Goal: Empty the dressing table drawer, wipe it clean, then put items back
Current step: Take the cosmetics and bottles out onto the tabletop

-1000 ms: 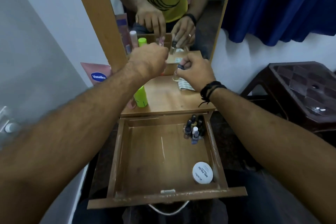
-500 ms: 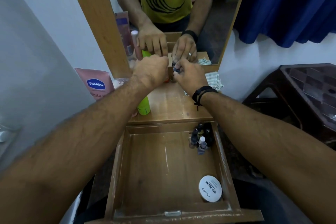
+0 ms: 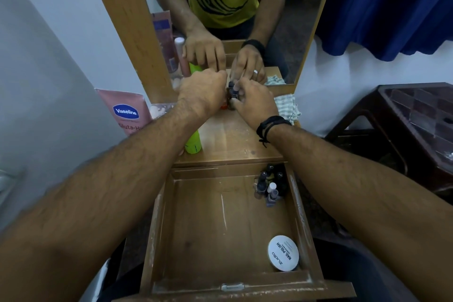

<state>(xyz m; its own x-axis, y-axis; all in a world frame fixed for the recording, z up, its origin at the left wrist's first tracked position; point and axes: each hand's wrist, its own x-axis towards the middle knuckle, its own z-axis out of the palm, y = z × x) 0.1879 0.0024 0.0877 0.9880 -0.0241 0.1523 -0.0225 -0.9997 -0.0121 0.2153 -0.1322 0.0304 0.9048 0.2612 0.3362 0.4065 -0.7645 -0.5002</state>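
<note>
1. The small dark-capped bottles (image 3: 233,92) on the tabletop (image 3: 228,140) by the mirror (image 3: 245,7) are the things in hand: a second ago the two hands were a little apart over them, and now they have closed in until they nearly meet.
2. The right hand (image 3: 255,103) pinches a dark-capped bottle; the left hand (image 3: 202,92) is curled beside an orange-based bottle (image 3: 223,105), but I cannot tell whether it grips it.
3. The drawer (image 3: 228,284) stands pulled open, with a cluster of nail polish bottles (image 3: 269,186) in its far right corner and a white round tin (image 3: 283,252) near the front. I judge this is the putting-back stage, partly done.
4. Hidden: the left fingertips, most of the bottles between the hands, and how many stand there. The green bottle (image 3: 193,142) is partly behind the left forearm, and the Vaseline tube (image 3: 126,111) is partly covered. A checked cloth (image 3: 286,105) lies just right of the right hand.
</note>
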